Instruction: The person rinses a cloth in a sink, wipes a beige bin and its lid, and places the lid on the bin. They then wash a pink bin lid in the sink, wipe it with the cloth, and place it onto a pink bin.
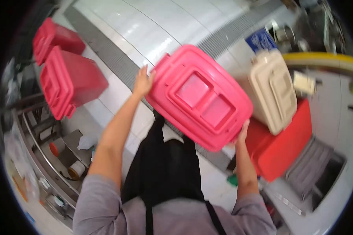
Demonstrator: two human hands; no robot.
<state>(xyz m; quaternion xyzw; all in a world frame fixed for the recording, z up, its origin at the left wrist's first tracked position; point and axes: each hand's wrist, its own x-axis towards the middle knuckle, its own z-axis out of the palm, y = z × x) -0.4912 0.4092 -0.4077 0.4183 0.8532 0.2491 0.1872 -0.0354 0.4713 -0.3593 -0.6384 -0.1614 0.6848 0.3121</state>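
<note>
In front of my body I hold a pink lidded storage bin (200, 98), slanted down to the right with its lid facing me. Two recessed rectangles are moulded into the lid. My left hand (144, 81) is on the bin's left end, fingers partly hidden behind the rim. At the lower right end, my right hand (242, 134) grips the edge, its fingertips mostly out of sight. The bin's body is hidden beneath its lid. A beige lidded bin (272, 92) is just right of it.
Two more pink bins, a nearer one (72, 82) and a farther one (60, 39), are at the left. The beige bin rests on a red surface (286, 145). A metal rack (43, 145) runs along the left. Grey floor grating (106, 55) crosses the white tiles.
</note>
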